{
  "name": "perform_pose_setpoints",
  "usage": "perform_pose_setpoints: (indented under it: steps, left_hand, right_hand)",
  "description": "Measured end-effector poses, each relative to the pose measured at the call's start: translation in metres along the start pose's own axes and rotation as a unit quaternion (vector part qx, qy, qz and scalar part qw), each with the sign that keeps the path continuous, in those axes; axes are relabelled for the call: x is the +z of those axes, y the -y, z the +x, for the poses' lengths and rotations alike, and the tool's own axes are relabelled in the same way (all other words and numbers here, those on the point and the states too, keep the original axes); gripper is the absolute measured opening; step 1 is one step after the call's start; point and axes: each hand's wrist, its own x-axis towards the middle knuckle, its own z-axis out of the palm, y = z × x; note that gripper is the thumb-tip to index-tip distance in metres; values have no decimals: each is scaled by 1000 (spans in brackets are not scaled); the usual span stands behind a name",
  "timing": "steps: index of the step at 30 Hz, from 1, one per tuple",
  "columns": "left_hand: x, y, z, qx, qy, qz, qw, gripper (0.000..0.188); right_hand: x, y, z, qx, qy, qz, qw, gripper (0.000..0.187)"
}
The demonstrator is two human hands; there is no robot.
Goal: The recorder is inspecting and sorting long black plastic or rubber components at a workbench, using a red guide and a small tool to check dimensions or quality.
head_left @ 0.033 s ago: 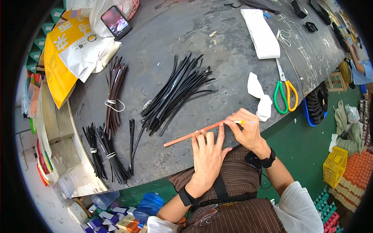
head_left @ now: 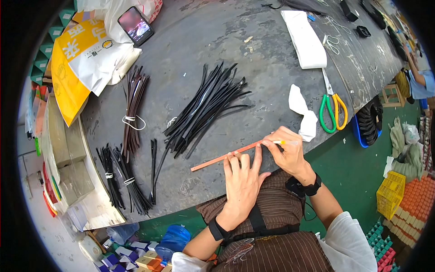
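Note:
A narrow orange-red strip (head_left: 209,162), straight like a ruler, lies slantwise near the table's front edge. My left hand (head_left: 242,181) rests on its middle, fingers stretched out and spread, fingertips pressing it down. At the strip's right end, my right hand (head_left: 286,152) pinches a slim white pen (head_left: 290,142) with a yellow band. The pen's tip is hidden by the fingers. Beyond the strip lies a big loose bundle of black strips (head_left: 197,113). A crumpled white cloth strip (head_left: 302,111) is just past my right hand.
Scissors (head_left: 334,109) with green and orange handles lie right, below a folded white band (head_left: 306,43). Tied brown strips (head_left: 134,109) and black bundles (head_left: 131,181) sit left. A phone (head_left: 136,26) and yellow-white bag (head_left: 86,59) are far left. Another person (head_left: 421,77) is far right.

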Motion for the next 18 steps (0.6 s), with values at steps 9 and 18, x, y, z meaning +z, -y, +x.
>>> perform_pose_setpoints:
  steps: [9,18]
  left_hand:
    - [1,1,0,-2,3,3,1000,82]
    - [-5,1,5,-7,8,22,1000,84]
  right_hand:
    - [-1,0,-1,18,-5,27,999,6]
    - [-14,-5,7,-38,-1,-21,999,17]
